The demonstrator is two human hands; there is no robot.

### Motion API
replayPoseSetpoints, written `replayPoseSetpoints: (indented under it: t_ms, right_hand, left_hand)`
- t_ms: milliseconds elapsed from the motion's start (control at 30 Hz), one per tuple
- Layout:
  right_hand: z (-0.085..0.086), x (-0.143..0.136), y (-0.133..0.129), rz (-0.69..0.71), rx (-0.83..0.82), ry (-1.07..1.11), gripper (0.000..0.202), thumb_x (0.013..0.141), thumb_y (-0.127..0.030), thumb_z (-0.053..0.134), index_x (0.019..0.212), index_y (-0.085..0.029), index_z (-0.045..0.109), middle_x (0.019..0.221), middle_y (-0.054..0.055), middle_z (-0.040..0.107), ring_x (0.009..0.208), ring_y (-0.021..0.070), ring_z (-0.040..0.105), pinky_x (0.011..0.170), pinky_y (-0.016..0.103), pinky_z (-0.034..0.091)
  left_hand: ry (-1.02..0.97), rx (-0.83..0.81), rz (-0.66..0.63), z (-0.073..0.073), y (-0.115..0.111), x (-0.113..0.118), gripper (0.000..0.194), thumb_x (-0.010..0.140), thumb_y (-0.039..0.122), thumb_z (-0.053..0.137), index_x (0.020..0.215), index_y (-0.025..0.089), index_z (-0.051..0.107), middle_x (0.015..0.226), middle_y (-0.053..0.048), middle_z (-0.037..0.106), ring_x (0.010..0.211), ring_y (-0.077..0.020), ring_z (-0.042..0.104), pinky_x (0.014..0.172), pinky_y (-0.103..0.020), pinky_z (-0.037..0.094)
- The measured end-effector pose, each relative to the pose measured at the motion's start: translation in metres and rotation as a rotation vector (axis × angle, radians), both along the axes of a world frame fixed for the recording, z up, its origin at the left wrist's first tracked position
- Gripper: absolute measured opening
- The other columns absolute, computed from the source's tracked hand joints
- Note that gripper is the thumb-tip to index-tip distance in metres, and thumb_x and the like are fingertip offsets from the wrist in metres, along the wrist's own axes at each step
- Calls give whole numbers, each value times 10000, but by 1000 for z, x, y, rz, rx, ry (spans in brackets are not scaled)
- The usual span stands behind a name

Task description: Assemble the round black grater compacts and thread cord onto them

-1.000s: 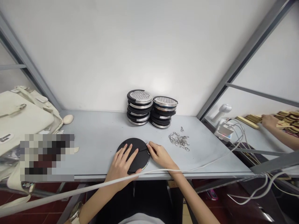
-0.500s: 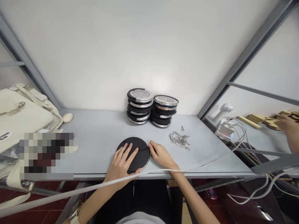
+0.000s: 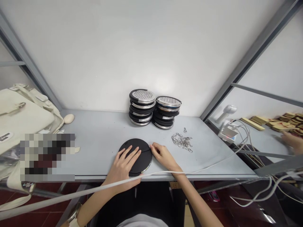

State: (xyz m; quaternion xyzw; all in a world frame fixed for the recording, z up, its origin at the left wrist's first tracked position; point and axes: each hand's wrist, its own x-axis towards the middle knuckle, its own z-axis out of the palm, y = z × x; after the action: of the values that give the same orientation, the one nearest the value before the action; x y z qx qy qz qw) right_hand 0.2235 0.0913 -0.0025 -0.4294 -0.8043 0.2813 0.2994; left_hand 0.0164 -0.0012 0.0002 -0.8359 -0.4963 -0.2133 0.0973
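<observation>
Head view: white cable (image 3: 56,199) crosses left hand (image 3: 123,167); clips (image 3: 182,142) near black disc (image 3: 143,162).

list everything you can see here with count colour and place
black disc: 1, black, table front
disc stacks: 2, black and silver, by wall
wire clips: several, silver, table right
metal piece: 1, silver, right fingertips
table: 1, grey, centre
bag: 1, cream, left
oval object: 1, beige, beside bag
cord: 1, white, across front
flat pieces: many, yellowish, far right
co-worker's hand: 1, bare, far right
left hand: 1, bare, on disc
right hand: 1, bare, disc's edge
</observation>
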Motion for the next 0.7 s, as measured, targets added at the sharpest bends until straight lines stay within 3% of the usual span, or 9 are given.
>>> replayPoseSetpoints:
  t_ms: [367,700]
  right_hand:
    - [-2,1,1,10,-21,-1,325,950,-351,358,664,-200,385,564,-55,389,521,101,374,527,227,279]
    - [4,2,-1,37,17,-72,327,982,-328,310,696,-210,414,632,-22,500,572,126,457,578,238,320]
  left_hand:
    - [-20,13,-31,-2,-1,0,721,753,373,573,1422,187,374,1431,-79,429,1323,-317,370,1065,-469,307]
    - [-14,35,-12,-7,1,0,722,757,397,573,1419,183,380,1433,-72,427,1319,-312,374,1069,-459,295]
